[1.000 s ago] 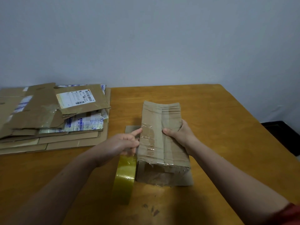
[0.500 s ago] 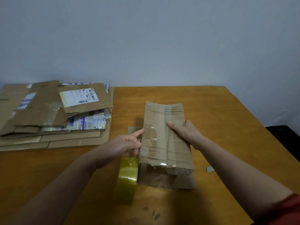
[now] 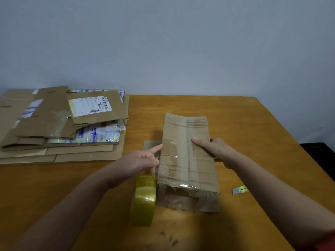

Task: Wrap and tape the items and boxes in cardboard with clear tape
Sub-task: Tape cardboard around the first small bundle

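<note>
- One cardboard parcel [image 3: 188, 156], banded with clear tape, lies mid-table with its open end toward the near edge.
- Right hand [image 3: 215, 151] grips its right side, thumb on top.
- Left hand [image 3: 143, 160] holds the upright tape roll [image 3: 145, 198] just left of it, forefinger touching the parcel.
- Small scrap [image 3: 239, 190] lies near right.
- Flattened cardboard stack [image 3: 54, 134] sits far left on the wooden table [image 3: 253, 124], before a pale wall [image 3: 163, 42].

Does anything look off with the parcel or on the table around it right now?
Yes. The near end of the cardboard parcel gapes open, and its edge is ragged and crumpled. A small grey-and-yellow scrap lies loose on the table to the right of the parcel. I cannot tell what it is.
</note>
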